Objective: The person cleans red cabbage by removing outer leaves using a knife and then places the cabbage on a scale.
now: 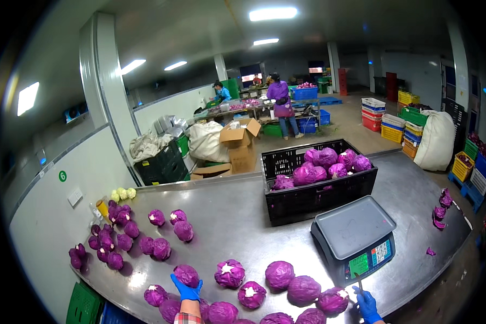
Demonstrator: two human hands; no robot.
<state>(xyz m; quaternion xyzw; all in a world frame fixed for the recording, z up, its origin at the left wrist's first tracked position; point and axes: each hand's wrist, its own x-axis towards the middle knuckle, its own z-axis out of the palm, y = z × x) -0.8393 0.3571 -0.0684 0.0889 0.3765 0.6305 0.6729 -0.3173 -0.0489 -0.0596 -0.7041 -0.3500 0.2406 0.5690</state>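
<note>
My left hand (187, 290), in a blue glove, rests on a purple cabbage (186, 274) at the near edge of the steel table (237, 221). My right hand (368, 305), also blue-gloved, grips a knife (358, 281) whose blade points up toward the grey weighing scale (353, 237). Between my hands lie several more purple cabbages (279, 274), some showing white cut stems. A black crate (316, 197) behind the scale holds wrapped purple cabbages (329, 164).
A pile of small purple cabbages (113, 237) lies at the table's left by the wall. Loose purple leaves (440, 208) sit at the right edge. Cardboard boxes (238, 141), white sacks (436, 141), coloured crates (394, 127) and two people at a far table (254, 108) fill the room behind.
</note>
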